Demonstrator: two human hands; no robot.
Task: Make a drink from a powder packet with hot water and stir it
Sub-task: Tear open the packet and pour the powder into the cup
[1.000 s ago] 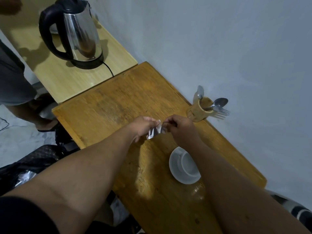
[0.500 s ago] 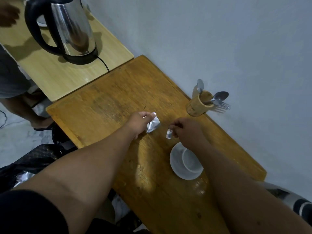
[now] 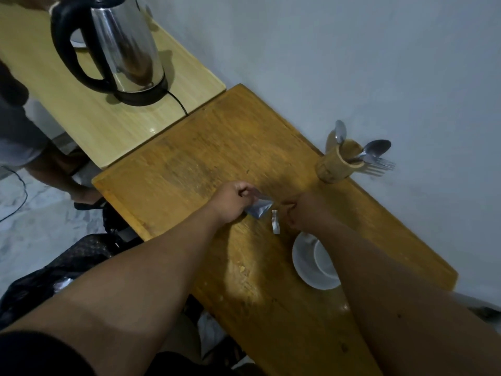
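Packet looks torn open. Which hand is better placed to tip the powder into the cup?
Left, probably. The left hand already holds the packet. The right hand holds only the torn strip, and its forearm crosses over the cup.

A silver foil packet [image 3: 259, 208] sits at centre frame, with a white and silver torn strip [image 3: 275, 225] just right of it. The desk [image 3: 206, 158] is worn amber-brown wood with darker streaks. Lower right, my cup [image 3: 324, 260] and saucer [image 3: 303, 263] are plain white. Upper left, a shiny steel kettle [image 3: 124, 44] with black handle stands on a pale yellow bamboo-grain desk [image 3: 89, 115]. The wall [image 3: 352, 63] is pale grey-blue.
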